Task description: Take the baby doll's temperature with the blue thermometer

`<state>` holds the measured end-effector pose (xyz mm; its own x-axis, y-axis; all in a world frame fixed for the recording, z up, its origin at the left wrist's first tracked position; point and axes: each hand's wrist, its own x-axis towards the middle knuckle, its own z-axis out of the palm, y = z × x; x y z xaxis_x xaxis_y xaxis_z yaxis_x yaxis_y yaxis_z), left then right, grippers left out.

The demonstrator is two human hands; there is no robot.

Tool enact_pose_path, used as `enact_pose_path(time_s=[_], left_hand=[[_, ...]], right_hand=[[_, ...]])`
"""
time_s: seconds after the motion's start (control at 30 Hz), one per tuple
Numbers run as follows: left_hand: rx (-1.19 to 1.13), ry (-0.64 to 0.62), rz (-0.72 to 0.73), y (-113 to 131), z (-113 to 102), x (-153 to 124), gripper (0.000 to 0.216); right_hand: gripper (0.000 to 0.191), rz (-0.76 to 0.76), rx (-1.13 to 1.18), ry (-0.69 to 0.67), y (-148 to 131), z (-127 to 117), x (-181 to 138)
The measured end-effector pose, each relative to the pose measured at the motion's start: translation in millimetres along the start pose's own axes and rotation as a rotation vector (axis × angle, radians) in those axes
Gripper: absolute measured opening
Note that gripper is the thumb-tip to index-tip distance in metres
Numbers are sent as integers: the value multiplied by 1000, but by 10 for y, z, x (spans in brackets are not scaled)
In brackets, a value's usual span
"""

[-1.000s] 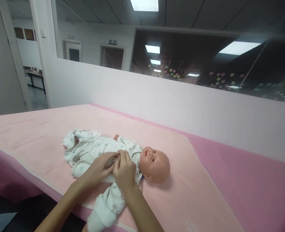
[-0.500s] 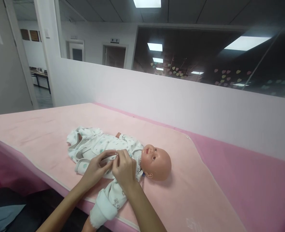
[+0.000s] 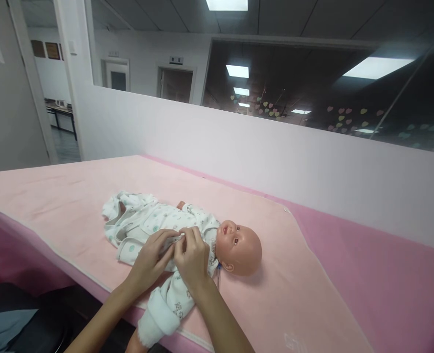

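Observation:
A baby doll (image 3: pixel 242 249) lies on its back, head to the right, dressed in a white patterned baby outfit (image 3: pixel 172 218). At the side of its chest, my left hand (image 3: pixel 152 255) pinches the edge of the outfit's cloth. Close against it, my right hand (image 3: pixel 192 252) has its fingertips pressed together on the same edge, where a small white bit, perhaps a tie, shows. My fingers hide the exact grip. The doll's near sleeve (image 3: pixel 165 309), with a thick white cuff, stretches toward me past the table edge.
The doll lies on a pink padded mat (image 3: pixel 73 206) with a pale piped edge. Behind it stands a low white wall (image 3: pixel 239 147) below a dark window (image 3: pixel 293 83). A doorway (image 3: pixel 64 113) is at the far left.
Both hands have shifted very slightly to the right along the cloth edge, and their fingertips remain together. The doll lies as before; the view has moved a little.

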<state>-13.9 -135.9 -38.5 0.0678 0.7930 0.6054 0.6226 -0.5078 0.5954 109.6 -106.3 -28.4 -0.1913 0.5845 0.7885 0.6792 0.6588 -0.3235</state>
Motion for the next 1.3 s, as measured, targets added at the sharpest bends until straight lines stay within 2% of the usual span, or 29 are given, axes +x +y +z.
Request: enact_pose_path(time_s=[0.33, 0.6, 1.3], left_hand=[[48, 30, 20, 3, 27, 8, 28], [192, 34, 74, -66, 73, 22, 25], [13, -19, 11, -46, 24, 15, 21]], right_hand=[[26, 14, -9, -79, 1, -38, 2], [25, -12, -26, -54, -10, -48, 10], [22, -94, -52, -61, 1, -30, -11]])
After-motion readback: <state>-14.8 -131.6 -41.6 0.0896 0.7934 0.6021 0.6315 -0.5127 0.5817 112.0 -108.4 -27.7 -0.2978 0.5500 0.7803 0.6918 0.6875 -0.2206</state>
